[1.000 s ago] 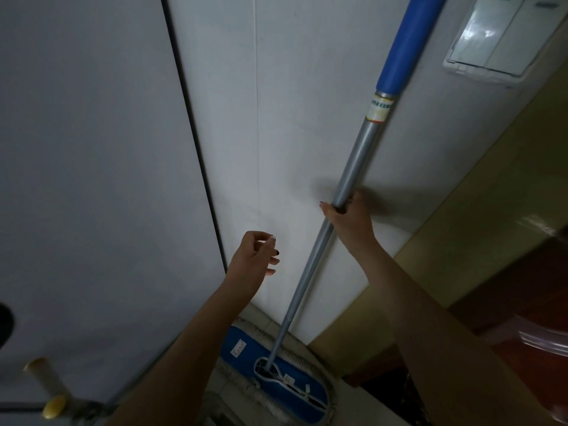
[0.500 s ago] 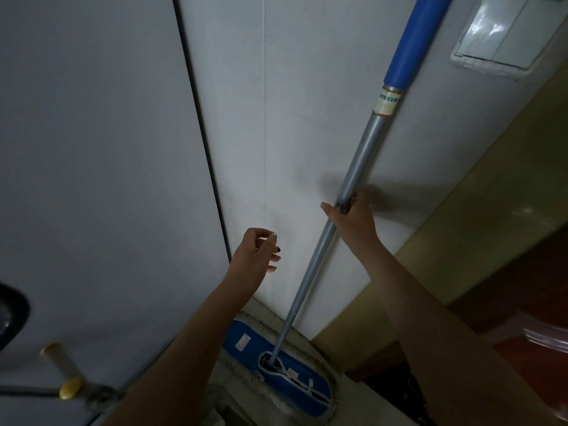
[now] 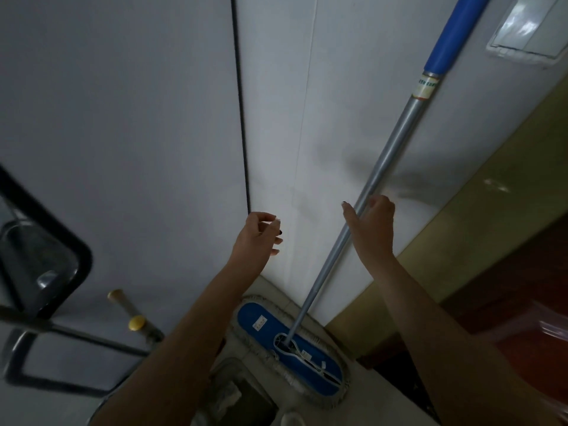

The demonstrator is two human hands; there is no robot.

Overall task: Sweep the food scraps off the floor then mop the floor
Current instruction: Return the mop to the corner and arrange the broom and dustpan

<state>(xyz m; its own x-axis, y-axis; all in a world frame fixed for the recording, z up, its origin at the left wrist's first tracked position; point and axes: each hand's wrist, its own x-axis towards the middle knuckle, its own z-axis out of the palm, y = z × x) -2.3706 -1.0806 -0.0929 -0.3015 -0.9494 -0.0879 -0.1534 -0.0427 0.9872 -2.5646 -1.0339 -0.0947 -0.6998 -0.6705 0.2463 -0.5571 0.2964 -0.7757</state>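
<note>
i had my right hand (image 3: 373,229) spread loosely against the mop pole (image 3: 390,152), likely to steady its lean, with my left hand (image 3: 255,238) left of the pole, relaxed and empty.

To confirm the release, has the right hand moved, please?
Yes: the right hand has opened and slid slightly down the mop handle, away from its label.

Dim, bluish indoor light, soft shadows, blurred and bent picture edges.
</note>
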